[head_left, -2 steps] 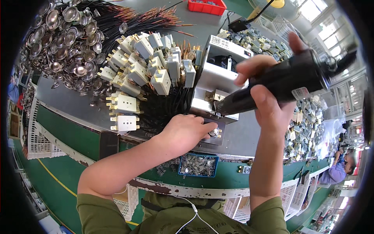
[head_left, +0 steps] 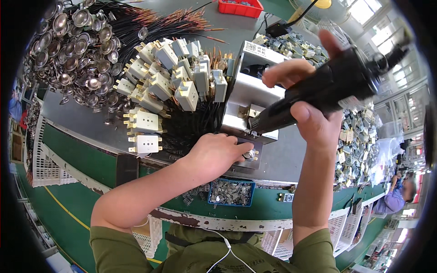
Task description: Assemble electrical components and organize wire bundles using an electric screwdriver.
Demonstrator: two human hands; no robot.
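Note:
My right hand [head_left: 318,129] grips a black electric screwdriver [head_left: 318,86], its thumb below the body and its fingers on the far side. The tool slants down to the left, its tip at the front of a silver metal screw feeder [head_left: 233,98]. Just in front of that box, my left hand [head_left: 211,152] is closed, thumb and fingertips on a small part with metal terminals [head_left: 250,155]. This part sits on a flat metal plate at the bench edge, and my fingers partly cover it.
Left of the feeder stand wired blocks [head_left: 186,94] with brass terminals, beside black wires [head_left: 168,25] and round metal caps [head_left: 68,54]. A blue tray [head_left: 232,204] holds small metal pieces. Loose parts [head_left: 357,145] are heaped right; a red bin [head_left: 241,8] lies far back. Someone sits far right.
The screwdriver's rear end and my right hand have shifted slightly left, while the tip stays at the feeder front. My left hand keeps its place.

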